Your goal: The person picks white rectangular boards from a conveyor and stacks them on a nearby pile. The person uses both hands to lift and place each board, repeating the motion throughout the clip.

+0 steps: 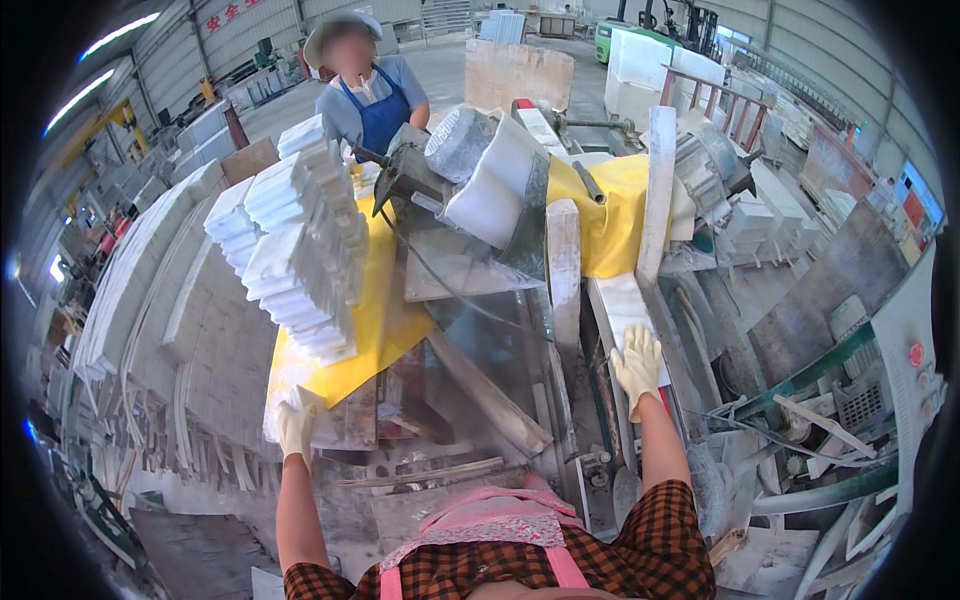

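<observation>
My right hand [638, 370], in a pale cream rubber glove, lies flat with its fingers spread on a long white stone strip [618, 300]. The strip rests on the narrow bed of a machine, between upright whitish boards. At the left, my left hand [295, 428] wears a matching glove and is closed around a small white stone tile [311, 399], at the near corner of a stand covered with a yellow sheet [385, 345]. Its fingertips are partly hidden. Tall stacks of white stone tiles [300, 265] rise on that sheet, just beyond my left hand.
Across the machine stands a person in a blue apron [375, 115]. Grey motors [462, 145] flank the bed, and a yellow flap [610, 215] hangs over it. Stacked slabs [150, 270] fill the left side. A grey control panel with a red button [915, 354] stands at right.
</observation>
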